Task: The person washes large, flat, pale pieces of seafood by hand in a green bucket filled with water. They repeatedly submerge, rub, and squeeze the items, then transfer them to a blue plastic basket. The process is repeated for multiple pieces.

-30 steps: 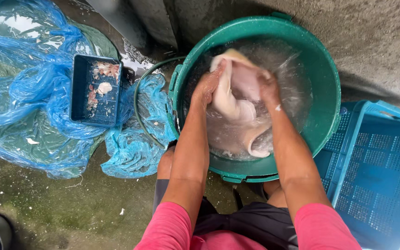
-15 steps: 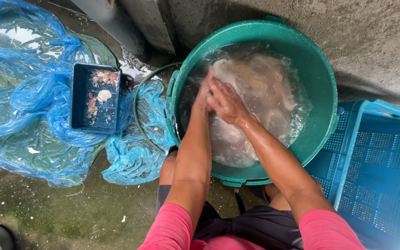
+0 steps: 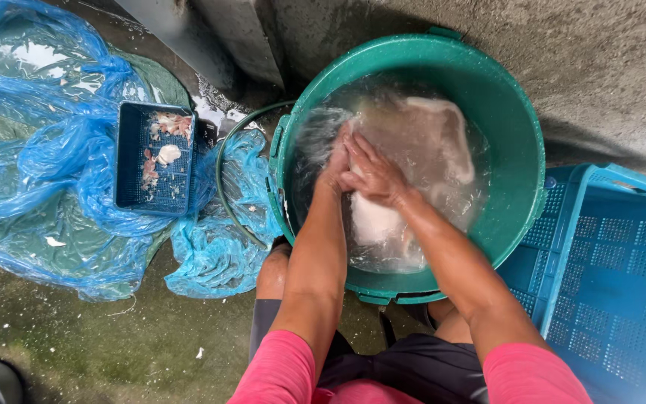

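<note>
Both hands [image 3: 364,170] pressing pale squid [image 3: 420,142] (submerged) in green tub [image 3: 517,150].

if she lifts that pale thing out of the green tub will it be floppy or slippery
Probably floppy: the pale slab spreads flat and folded underwater in the green tub, with no stiff edges. Likely slippery too, being soaked and smooth where the left hand and right hand press on it. It may feel heavy for its size and drip.

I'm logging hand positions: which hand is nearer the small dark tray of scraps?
Left. The left hand is in the green tub, on the side toward the tray; the right hand lies just beyond it, farther away.
</note>
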